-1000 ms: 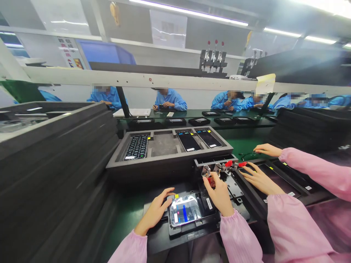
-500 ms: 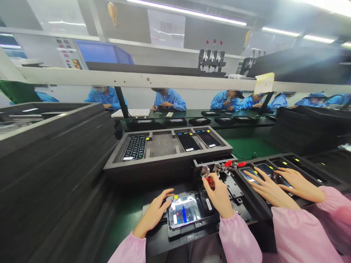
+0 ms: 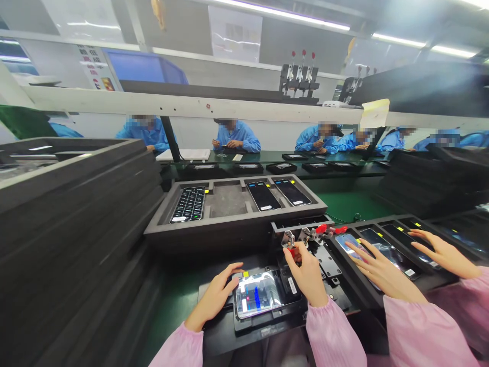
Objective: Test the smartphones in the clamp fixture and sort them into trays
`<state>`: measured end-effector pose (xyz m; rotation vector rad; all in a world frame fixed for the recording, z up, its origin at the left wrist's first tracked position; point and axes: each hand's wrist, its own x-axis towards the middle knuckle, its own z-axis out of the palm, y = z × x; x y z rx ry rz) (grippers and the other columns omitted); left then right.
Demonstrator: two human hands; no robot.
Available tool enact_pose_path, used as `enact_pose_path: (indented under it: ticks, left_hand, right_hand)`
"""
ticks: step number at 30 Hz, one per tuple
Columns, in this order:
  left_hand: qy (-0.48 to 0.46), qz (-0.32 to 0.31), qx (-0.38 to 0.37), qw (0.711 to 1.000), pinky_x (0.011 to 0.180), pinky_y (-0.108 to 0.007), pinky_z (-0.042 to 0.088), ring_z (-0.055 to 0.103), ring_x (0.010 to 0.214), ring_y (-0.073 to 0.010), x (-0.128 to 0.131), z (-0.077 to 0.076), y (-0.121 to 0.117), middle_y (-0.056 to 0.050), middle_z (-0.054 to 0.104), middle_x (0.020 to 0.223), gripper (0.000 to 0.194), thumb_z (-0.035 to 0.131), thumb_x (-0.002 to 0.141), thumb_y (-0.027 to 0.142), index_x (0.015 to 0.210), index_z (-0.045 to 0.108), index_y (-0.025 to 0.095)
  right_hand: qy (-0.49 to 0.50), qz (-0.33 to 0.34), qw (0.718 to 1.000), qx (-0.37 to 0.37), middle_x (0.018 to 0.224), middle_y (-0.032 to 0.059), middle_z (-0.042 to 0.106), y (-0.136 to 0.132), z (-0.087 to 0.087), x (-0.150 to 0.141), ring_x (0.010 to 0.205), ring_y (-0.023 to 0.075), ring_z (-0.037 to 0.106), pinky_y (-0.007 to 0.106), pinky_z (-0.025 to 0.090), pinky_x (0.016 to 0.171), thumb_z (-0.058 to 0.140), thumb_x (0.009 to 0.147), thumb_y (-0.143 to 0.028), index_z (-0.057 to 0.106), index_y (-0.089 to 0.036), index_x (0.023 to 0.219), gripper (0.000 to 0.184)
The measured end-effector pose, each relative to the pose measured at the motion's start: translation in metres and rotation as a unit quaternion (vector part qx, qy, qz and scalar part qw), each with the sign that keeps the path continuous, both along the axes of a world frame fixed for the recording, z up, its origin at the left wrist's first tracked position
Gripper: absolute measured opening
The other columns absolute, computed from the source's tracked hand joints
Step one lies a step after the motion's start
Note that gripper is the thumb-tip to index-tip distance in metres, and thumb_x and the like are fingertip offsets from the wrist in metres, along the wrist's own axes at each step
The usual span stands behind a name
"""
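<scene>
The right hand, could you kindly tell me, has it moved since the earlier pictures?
No, the right hand stays at the red lever, with no visible shift against the grey plate.

Ceiling tubes (image 3: 282, 15) shine brightly; phone screen (image 3: 263, 290) glares; edges stretch.

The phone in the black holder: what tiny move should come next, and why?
Perhaps the right hand should gently work the red handle while the left hand steadies the phone. The right hand grips that handle, the left is at the phone's left end, and the phone lies screen-up in the black holder. Which way to push, I can't tell.
</scene>
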<state>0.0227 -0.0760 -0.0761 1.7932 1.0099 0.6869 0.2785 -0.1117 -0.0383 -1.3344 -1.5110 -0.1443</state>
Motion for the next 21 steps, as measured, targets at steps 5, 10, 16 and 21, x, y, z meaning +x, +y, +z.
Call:
enact_pose_path:
  ticks: [5,10,16,21]
  left_hand:
    - [0.003,0.003,0.004,1.0,0.097,-0.032,0.037,0.052,0.112,-0.0203,0.0,0.002,-0.001,-0.002,0.059,0.121,0.034,0.042,0.088,0.033,0.121,0.048,0.025]
    - [0.008,0.006,0.014,1.0,0.097,-0.034,0.038,0.052,0.111,-0.0217,0.0,0.0,0.0,-0.001,0.06,0.119,0.035,0.042,0.088,0.037,0.121,0.049,0.026]
    - [0.019,0.016,0.03,0.999,0.101,-0.038,0.034,0.047,0.117,-0.0224,-0.004,-0.002,-0.005,-0.003,0.051,0.129,0.037,0.042,0.089,0.037,0.124,0.045,0.027]
    - [0.028,-0.062,0.057,0.996,0.107,-0.036,0.025,0.032,0.128,-0.0232,-0.018,0.003,-0.02,-0.002,0.032,0.142,0.083,0.067,0.069,0.027,0.138,0.021,0.029]
  right_hand:
    - [0.041,0.0,0.986,-0.163,0.066,-0.005,0.057,0.002,0.004,-0.006,0.056,0.0082,0.054,0.021,0.043,0.058,0.05,0.085,-0.035,0.047,-0.021,0.082,0.015]
    - [0.063,0.0,0.98,-0.19,0.067,-0.0046,0.057,0.0,0.005,-0.005,0.058,0.0103,0.054,0.023,0.041,0.06,0.049,0.085,-0.039,0.046,-0.022,0.083,0.017]
    - [0.075,0.008,0.979,-0.19,0.068,-0.0043,0.058,0.002,0.005,-0.006,0.06,0.011,0.055,0.024,0.041,0.062,0.05,0.084,-0.04,0.046,-0.022,0.084,0.018]
    - [0.087,0.012,0.976,-0.202,0.068,-0.0041,0.058,0.001,0.005,-0.005,0.06,0.0112,0.055,0.024,0.042,0.063,0.05,0.084,-0.041,0.047,-0.022,0.083,0.019]
